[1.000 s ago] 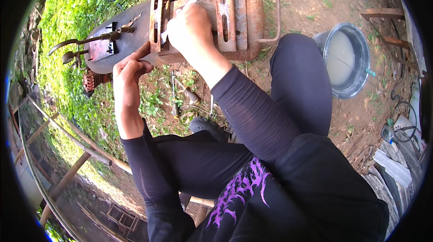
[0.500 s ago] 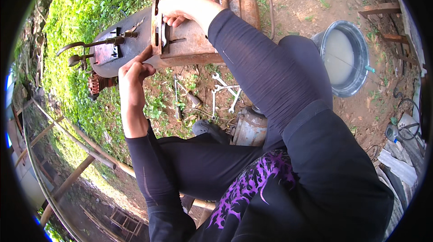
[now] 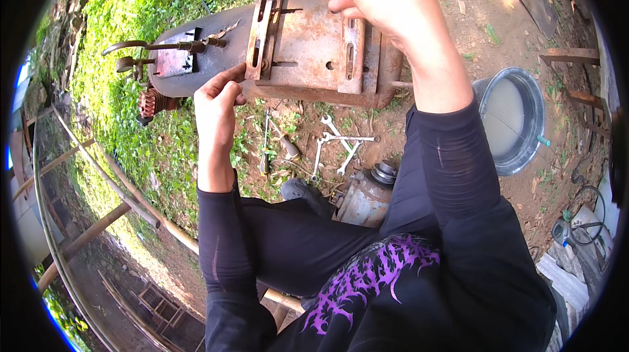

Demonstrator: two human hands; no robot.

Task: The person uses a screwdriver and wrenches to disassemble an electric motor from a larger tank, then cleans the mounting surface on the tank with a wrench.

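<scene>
A rusty metal tank (image 3: 304, 44) lies on its side, with slotted metal brackets across its top. My left hand (image 3: 217, 99) touches the near end of the left bracket (image 3: 261, 34) with its stretched index finger; its other fingers are bent. My right hand (image 3: 393, 4) is raised near the far end of the right slotted bracket (image 3: 352, 57). Its fingers are bent together, and whatever may be between them is too small to make out. Bent pipe fittings (image 3: 167, 46) stick up from the tank's left part.
Several wrenches (image 3: 341, 145) and screwdrivers (image 3: 265, 149) lie on the ground below the tank. A rusty cylindrical metal part (image 3: 363, 198) stands beside my legs. On the right is a bucket (image 3: 511, 122) of cloudy liquid. Bamboo poles (image 3: 98, 247) cross the lower left.
My right hand has left the left bracket and moved right, over the tank's right end. My left finger remains at the left bracket's near end. The whole view has shifted somewhat.
</scene>
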